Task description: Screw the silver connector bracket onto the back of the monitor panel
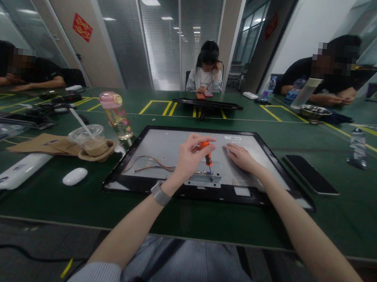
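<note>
An orange-and-black screwdriver point(209, 159) is pinched in the fingers of my left hand point(189, 154). Its shaft points down at a small metal bracket point(216, 184) near the front edge of a flat display panel point(148, 140). Whether the tip sits in a screw is too small to tell. Thin wires point(151, 158) run left from the bracket across the panel's grey back. My right hand point(241, 157) lies flat on the panel, right of the screwdriver, fingers stretched out and holding nothing.
Left of the panel are a white mouse point(74, 176), a plastic cup point(91, 139), a pink-lidded bottle point(117, 114) and a white power strip point(16, 172). A black phone point(310, 174) lies to the right. Several people sit around the green table point(180, 216).
</note>
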Motion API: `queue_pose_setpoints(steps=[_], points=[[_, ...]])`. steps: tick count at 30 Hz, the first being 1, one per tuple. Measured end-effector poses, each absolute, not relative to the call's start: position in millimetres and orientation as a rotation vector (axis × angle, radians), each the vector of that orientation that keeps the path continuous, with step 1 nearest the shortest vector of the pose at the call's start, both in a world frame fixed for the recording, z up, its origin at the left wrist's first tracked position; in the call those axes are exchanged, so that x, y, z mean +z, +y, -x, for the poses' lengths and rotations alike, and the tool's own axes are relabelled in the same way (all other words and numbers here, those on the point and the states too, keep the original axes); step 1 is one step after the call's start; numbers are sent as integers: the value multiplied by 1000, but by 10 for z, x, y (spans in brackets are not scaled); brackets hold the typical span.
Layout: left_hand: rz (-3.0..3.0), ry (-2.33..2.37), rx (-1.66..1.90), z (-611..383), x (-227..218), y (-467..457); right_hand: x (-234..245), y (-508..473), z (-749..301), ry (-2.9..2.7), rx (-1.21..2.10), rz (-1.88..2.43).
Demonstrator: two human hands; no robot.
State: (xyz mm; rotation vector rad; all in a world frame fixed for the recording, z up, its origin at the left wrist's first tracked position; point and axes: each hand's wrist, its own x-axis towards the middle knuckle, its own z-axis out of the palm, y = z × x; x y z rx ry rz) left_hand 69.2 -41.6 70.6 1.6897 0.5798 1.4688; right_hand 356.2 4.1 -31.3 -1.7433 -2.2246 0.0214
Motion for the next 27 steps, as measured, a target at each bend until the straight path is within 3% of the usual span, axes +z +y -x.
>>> queue_pose_setpoints(steps=[11, 27], points=[[-1520, 337, 1260, -691, 680, -392, -300, 24, -3569, -2239, 16, 1720], [-1756, 581, 1482, -652, 766, -420, -307, 38, -3571, -2234, 11, 1725]])
